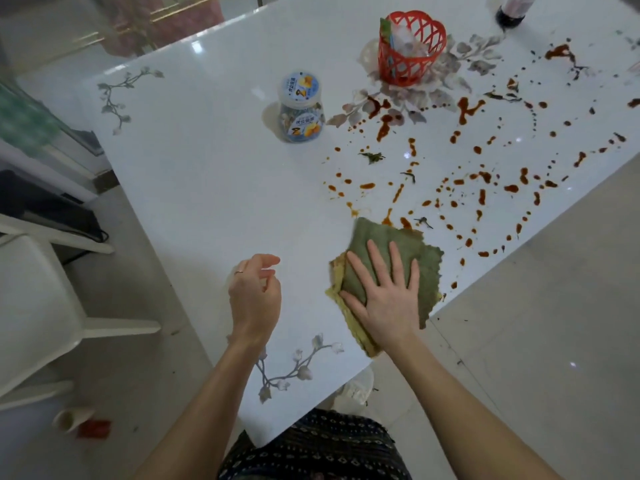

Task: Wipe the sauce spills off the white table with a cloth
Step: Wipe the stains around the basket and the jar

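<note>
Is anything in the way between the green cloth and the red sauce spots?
Nothing visible blocks it. The green square cloth, pressed flat under the right hand, has its far edge at the nearest reddish-brown sauce spots. Only small dark leaf scraps lie among them.

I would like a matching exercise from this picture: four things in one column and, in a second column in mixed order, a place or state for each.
Column one:
1. cloth
2. jar
3. red basket
4. left hand

Column two:
a. stands on the grey flower print
b. loosely curled, holds nothing
c. lies flat under the right hand
d. stands left of the sauce spills

Pairs: 1-c, 2-d, 3-a, 4-b
</note>
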`<act>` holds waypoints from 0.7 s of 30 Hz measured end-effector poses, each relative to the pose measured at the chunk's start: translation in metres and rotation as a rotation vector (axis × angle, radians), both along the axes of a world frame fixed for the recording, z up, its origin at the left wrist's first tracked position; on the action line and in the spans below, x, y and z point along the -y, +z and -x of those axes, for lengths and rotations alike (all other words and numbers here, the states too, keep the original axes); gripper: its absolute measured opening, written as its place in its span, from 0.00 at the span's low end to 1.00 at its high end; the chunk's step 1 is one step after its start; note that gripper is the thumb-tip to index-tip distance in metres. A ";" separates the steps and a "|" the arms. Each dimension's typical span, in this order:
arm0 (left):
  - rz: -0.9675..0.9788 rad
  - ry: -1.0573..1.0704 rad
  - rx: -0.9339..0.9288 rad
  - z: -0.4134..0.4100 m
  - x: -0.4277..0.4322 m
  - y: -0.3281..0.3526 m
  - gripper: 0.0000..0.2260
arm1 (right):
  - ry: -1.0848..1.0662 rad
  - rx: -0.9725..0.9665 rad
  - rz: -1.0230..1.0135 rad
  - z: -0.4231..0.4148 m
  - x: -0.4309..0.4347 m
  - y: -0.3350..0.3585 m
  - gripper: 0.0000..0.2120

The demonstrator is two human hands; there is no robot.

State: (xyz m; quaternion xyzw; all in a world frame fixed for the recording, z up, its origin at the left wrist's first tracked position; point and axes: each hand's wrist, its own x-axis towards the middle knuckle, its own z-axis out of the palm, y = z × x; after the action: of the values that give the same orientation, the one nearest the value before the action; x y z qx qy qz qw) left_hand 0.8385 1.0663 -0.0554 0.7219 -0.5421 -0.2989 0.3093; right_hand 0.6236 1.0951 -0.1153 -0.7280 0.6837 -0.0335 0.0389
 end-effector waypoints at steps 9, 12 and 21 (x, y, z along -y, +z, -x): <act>-0.015 -0.082 0.001 0.024 0.002 0.000 0.14 | 0.239 0.036 0.088 0.004 -0.044 -0.003 0.29; 0.008 -0.077 0.033 0.021 0.005 0.005 0.15 | 0.096 0.062 0.060 0.000 -0.038 -0.001 0.25; -0.017 0.013 0.027 0.003 -0.008 0.013 0.13 | 0.465 0.215 -0.028 -0.074 -0.086 0.006 0.26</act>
State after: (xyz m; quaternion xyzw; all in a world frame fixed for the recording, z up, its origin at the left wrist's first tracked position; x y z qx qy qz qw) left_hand 0.8357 1.0738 -0.0425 0.7319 -0.5392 -0.2915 0.2977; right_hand 0.6972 1.1810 -0.1088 -0.8573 0.4902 -0.0914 0.1279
